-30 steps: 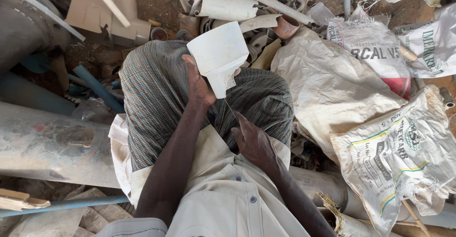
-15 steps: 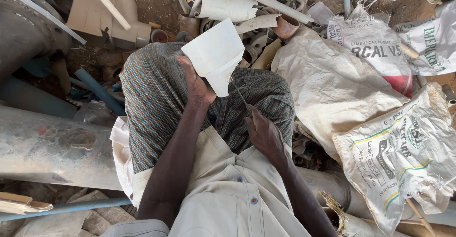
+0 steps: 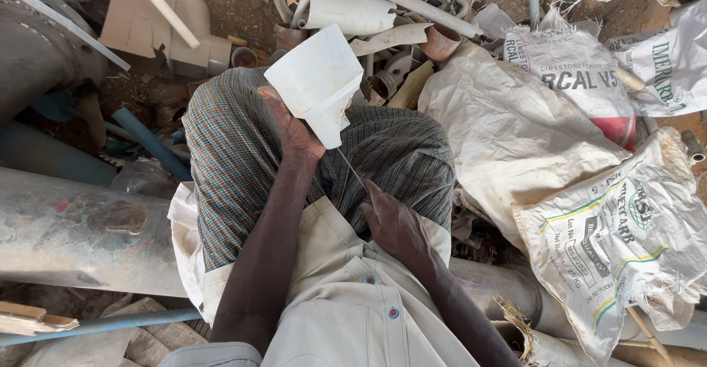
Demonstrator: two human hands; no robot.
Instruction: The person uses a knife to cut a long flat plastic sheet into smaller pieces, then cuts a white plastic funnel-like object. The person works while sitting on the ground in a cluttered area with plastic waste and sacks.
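The left hand [image 3: 294, 128], a little above the middle of the frame, is closed around the lower edge of a white plastic piece [image 3: 318, 80], a broken, funnel-like section of fitting with a wide mouth tilted toward the upper left and a narrow end pointing down. The right hand [image 3: 390, 223], just right of centre and lower, is curled shut with its fingers pinched on a thin blade [image 3: 352, 170], which runs up and left from the hand toward the narrow end of the white piece; whether its tip touches the plastic cannot be told. Both hands work over the lap, on checked trousers [image 3: 221, 153] and a pale shirt [image 3: 353, 308] that fills the bottom centre.

Judging from this, the work looks like cutting or scraping at the narrow end. To do it well, the left grip should stay firm and close to the cut so the piece does not twist, with the fingers kept clear of the blade's line. Short, controlled strokes directed away from the thighs would be safer, since the blade sits right above the legs.

Further out, printed white sacks [image 3: 618, 242] lie along the right side, a large grey pipe [image 3: 81, 227] crosses the left, and pale pipe offcuts [image 3: 353, 10] are heaped across the top.
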